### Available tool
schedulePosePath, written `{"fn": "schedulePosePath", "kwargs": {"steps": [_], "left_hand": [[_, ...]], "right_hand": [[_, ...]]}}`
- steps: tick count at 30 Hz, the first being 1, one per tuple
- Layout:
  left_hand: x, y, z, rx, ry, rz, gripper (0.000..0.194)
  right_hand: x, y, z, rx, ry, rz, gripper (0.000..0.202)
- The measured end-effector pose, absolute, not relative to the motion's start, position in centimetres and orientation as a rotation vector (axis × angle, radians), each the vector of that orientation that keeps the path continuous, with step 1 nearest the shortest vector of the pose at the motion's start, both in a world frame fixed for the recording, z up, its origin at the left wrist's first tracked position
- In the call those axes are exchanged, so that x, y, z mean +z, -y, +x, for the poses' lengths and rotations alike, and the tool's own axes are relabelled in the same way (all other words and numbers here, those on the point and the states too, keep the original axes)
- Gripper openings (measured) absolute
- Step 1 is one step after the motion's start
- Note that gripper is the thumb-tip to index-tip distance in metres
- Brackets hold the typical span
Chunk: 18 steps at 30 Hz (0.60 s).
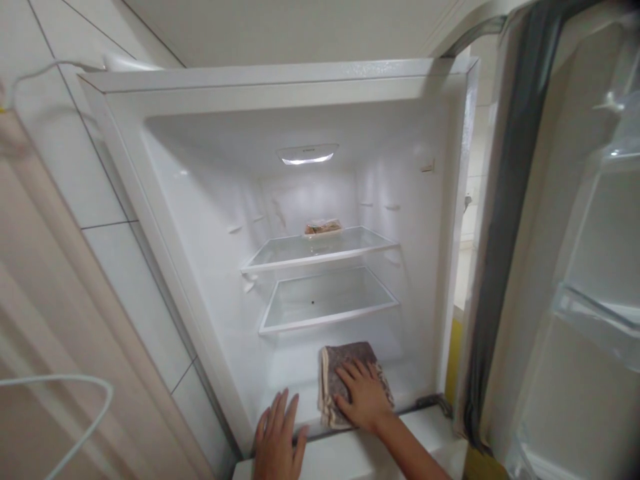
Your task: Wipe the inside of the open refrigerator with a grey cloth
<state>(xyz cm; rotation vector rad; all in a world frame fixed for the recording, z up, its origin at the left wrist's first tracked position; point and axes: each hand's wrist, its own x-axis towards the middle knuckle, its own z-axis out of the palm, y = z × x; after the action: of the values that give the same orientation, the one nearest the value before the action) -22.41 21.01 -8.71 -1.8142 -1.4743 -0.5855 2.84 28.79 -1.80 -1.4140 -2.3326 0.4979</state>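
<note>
Inside the opened fridge [150, 167], a folded brown cloth [353, 352] with a patterned edge lies on the bottom, near the front. My right hand [366, 393] rests flat on this cloth with its fingers spread. To the left of the cloth, my left hand [278, 433] is at the front edge of the fridge floor, its fingers stretched out and holding nothing. Two glass shelves sit above: the upper shelf [285, 252] bears a small wrapped package [323, 227] at the back, and the lower shelf [340, 297] has a small dark spot on it.
The fridge door [545, 220] stands open on the right, with clear door bins [595, 320] and a dark seal. A tiled wall [115, 267] and a beige curtain-like surface [65, 300] with a pale cable [100, 400] are at the left.
</note>
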Motion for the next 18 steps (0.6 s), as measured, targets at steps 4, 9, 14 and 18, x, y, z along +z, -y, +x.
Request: {"fn": "schedulePosePath", "kwargs": {"steps": [4,9,14,18], "left_hand": [[-8.6,-21.2,-22.3,-0.572,1.475,-1.803,0.053],[-8.4,-21.3,-22.1,-0.595,1.462,-1.780,0.048],[-8.4,-21.3,-22.0,-0.581,1.442,-1.766,0.048],[-8.4,-21.7,-22.3,-0.564,1.420,-1.765,0.050]], "right_hand": [[-2.7,-29.6,8.5,0.306,2.178,-1.710,0.061],[-3.0,-29.3,9.8,0.173,2.143,-1.829,0.062],[-3.1,-27.8,9.3,0.183,2.203,-1.835,0.064],[-3.8,-26.7,9.7,0.213,2.234,-1.834,0.071]]}}
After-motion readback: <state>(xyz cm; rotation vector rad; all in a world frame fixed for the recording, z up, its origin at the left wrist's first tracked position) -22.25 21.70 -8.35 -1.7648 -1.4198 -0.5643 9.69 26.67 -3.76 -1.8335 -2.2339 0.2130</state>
